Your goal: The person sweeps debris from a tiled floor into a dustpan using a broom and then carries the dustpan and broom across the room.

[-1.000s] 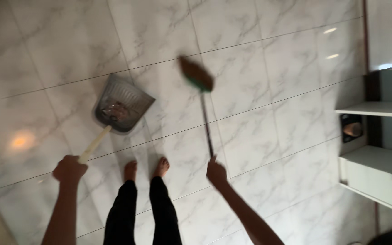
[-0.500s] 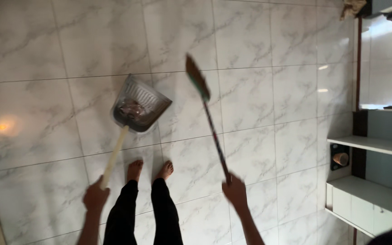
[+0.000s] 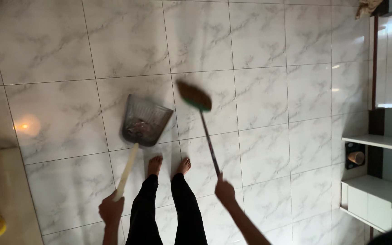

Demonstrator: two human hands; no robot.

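Marble floor, hands outstretched gripping dustpan, broom

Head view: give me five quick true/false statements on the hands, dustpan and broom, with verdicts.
1. The left hand grips the pale handle of a grey dustpan. True.
2. The dustpan is empty. False: a small pile of debris lies in it.
3. The right hand holds the broom by the end of its dark stick. True.
4. The broom head is pressed inside the dustpan. False: it is to the right of the pan, apart from it.
5. The person wears shoes. False: both feet are bare on the marble-patterned tile floor.
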